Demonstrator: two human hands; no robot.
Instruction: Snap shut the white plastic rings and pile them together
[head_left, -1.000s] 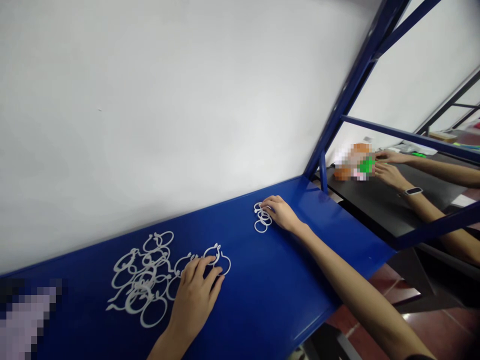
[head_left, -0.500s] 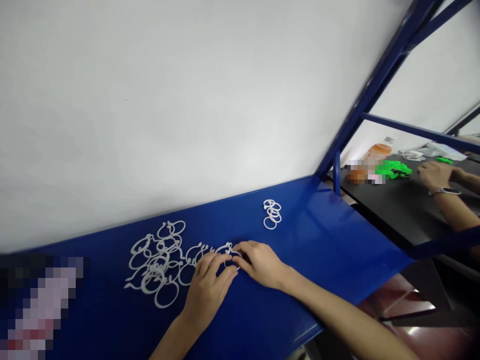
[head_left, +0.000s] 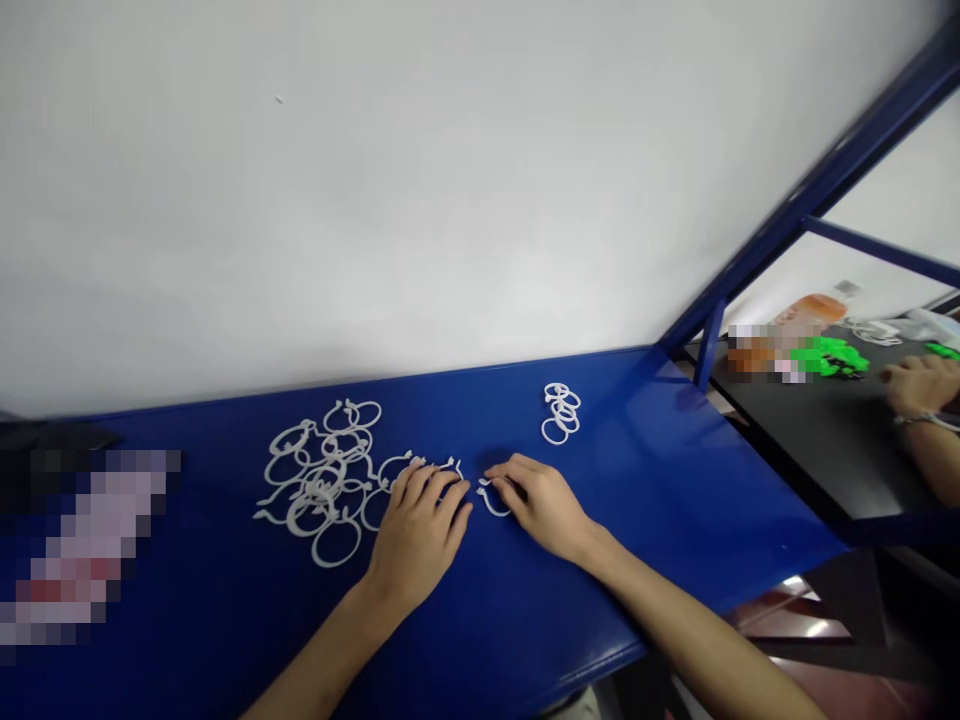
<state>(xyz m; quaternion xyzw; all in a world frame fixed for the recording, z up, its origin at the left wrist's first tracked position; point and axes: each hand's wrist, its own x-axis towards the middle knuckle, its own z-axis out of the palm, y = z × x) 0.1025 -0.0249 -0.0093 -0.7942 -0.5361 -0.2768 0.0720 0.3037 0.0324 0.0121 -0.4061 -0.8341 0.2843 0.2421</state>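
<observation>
My right hand (head_left: pixel 549 508) pinches an open white plastic ring (head_left: pixel 493 506) with small knobbed ends, low over the blue table. The ring's far side is hidden by the fingers. My left hand (head_left: pixel 421 532) lies palm down with its fingers apart, touching or just above a few more white rings (head_left: pixel 450 465) that it partly covers. Left of it spreads a loose pile of similar white rings (head_left: pixel 336 541), many overlapping, some with their ends apart. Beyond my right hand, a small cluster of white rings (head_left: pixel 555 432) lies near the wall.
The blue table (head_left: pixel 480 640) runs along a white wall (head_left: pixel 420 200). A blue metal frame (head_left: pixel 806 218) rises at the right. Behind it, a black table (head_left: pixel 810 440) holds bright green items (head_left: pixel 832 357) and another person's hand (head_left: pixel 926 385). A blurred-out object (head_left: pixel 105 540) lies at the left.
My hands have drawn apart: the right has moved rightward with an open ring, and the left has spread its fingers over the rings. The camera view has shifted slightly.
</observation>
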